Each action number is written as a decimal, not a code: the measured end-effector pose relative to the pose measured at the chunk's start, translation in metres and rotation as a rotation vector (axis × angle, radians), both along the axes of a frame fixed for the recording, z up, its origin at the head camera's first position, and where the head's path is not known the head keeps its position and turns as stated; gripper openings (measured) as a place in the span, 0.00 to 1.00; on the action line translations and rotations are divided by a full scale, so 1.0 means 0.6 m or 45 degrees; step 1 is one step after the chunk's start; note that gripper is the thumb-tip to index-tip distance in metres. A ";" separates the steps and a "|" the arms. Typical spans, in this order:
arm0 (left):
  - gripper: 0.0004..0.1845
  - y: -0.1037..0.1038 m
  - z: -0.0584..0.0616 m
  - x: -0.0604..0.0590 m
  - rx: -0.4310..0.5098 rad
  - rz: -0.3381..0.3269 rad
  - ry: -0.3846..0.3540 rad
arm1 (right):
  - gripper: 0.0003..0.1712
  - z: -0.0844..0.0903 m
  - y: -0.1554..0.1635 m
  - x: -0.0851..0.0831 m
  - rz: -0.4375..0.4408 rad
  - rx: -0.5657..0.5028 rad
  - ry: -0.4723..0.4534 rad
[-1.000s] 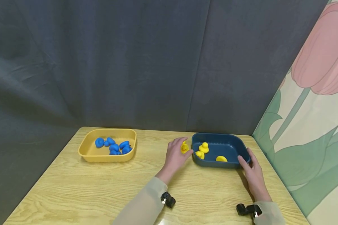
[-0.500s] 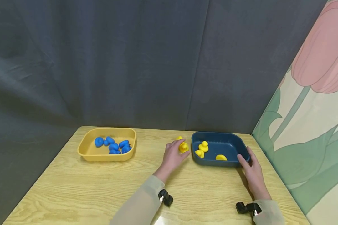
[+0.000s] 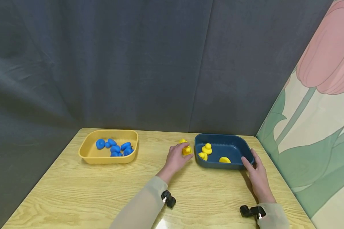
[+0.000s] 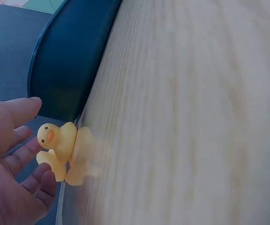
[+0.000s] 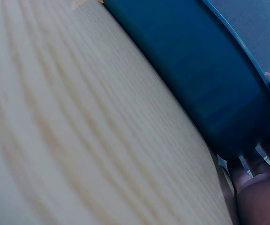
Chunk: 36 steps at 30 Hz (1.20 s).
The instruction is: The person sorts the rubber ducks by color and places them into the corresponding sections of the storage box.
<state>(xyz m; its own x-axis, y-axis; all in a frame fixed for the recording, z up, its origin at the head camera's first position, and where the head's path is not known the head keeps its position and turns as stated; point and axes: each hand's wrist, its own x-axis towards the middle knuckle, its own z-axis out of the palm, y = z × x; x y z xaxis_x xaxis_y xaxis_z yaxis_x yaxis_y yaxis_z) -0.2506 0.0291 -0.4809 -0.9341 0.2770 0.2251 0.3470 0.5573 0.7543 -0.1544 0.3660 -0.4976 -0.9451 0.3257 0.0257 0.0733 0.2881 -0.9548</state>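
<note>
My left hand [image 3: 175,159] reaches around a yellow rubber duck [image 3: 187,150] on the table, just left of a dark blue tub [image 3: 218,165]. In the left wrist view the thumb stands apart from that duck [image 4: 63,140], and the fingertips lie close beside it. A second yellow duck [image 4: 53,165] sits right behind it. My right hand [image 3: 259,181] grips the tub's right end, thumb over the rim and fingers [image 5: 261,159] against the outer wall. Inside the tub are three yellow ducks [image 3: 207,149], one partly hidden by the front wall.
A yellow tub [image 3: 109,161] holding several blue toys [image 3: 115,149] stands at the table's far left. Behind the wooden table [image 3: 74,190] hangs a dark grey curtain [image 3: 132,70]. A wall with a tulip print [image 3: 321,127] runs along the right side.
My left hand has shifted slightly left and down around the duck, and more of the second duck shows behind it. My right hand stays on the dark blue tub.
</note>
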 end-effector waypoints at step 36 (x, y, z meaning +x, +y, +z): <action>0.26 -0.007 -0.005 0.005 -0.194 -0.074 -0.015 | 0.50 0.001 0.002 -0.002 -0.001 -0.010 -0.011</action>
